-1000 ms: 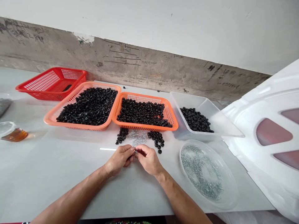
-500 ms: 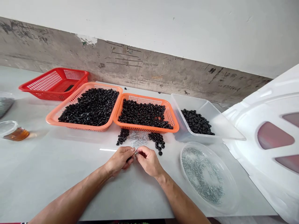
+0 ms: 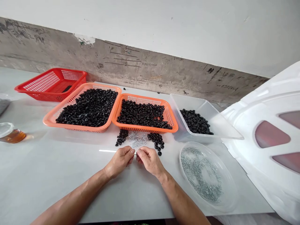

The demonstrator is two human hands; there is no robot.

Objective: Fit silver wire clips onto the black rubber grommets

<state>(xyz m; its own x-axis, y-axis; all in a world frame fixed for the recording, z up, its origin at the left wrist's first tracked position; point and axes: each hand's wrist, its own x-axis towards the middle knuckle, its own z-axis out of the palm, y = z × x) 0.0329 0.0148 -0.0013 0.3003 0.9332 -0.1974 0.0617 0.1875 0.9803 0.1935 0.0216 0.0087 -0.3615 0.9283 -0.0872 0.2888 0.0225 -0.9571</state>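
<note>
Red plastic basket (image 3: pixel 50 85), stained concrete wall (image 3: pixel 140 72)

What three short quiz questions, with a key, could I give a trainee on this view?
1. What lies in the round clear dish?
2. True or false: the left hand and the right hand are close together, just in front of the loose silvery pile.
3. How many orange baskets hold black rings?

Key: 1. small silvery bits; 2. true; 3. two.
</note>
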